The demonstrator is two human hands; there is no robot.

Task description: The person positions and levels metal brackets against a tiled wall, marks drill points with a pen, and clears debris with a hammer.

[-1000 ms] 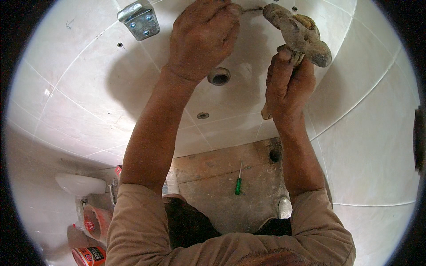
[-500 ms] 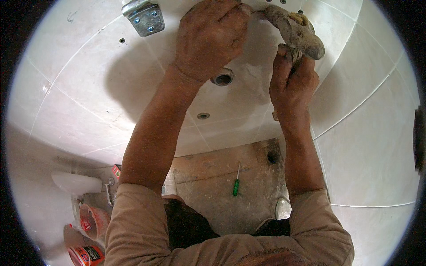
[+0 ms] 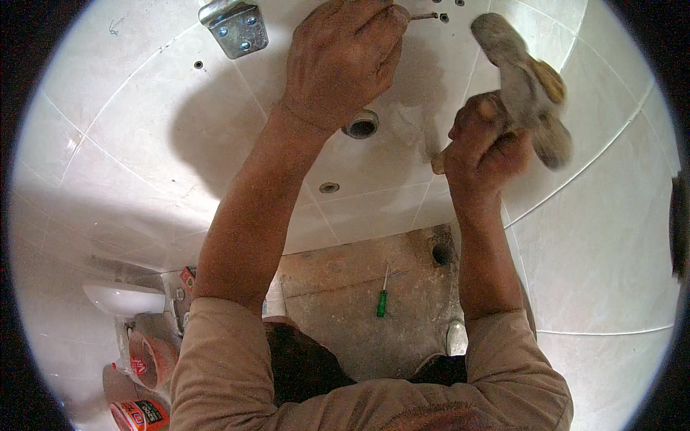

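Observation:
My right hand (image 3: pixel 489 144) is closed round the handle of a hammer. The worn, dusty hammer head (image 3: pixel 528 90) is tilted and a little blurred above that hand, apart from the tiled wall (image 3: pixel 287 215). At the top middle, my left hand (image 3: pixel 345 61) is closed on a thin metal rod (image 3: pixel 422 16). The rod sticks out rightward from the fingertips, its far end close to a small plugged hole (image 3: pixel 444 19) in the wall. The rest of the rod is hidden in the fingers.
A metal bracket (image 3: pixel 241 39) is screwed to the wall at upper left. Below my hands are a pipe opening (image 3: pixel 361 126) and a smaller fitting (image 3: pixel 329 187). A green screwdriver (image 3: pixel 382 302) lies on the floor near a drain hole (image 3: pixel 440 253). Lower left: white basin (image 3: pixel 126 298), red bucket (image 3: pixel 147 366).
My right hand has swung the hammer right and away from the left fingertips, its head now clear of the rod. The rod's end has come into view. My left hand stays nearly still.

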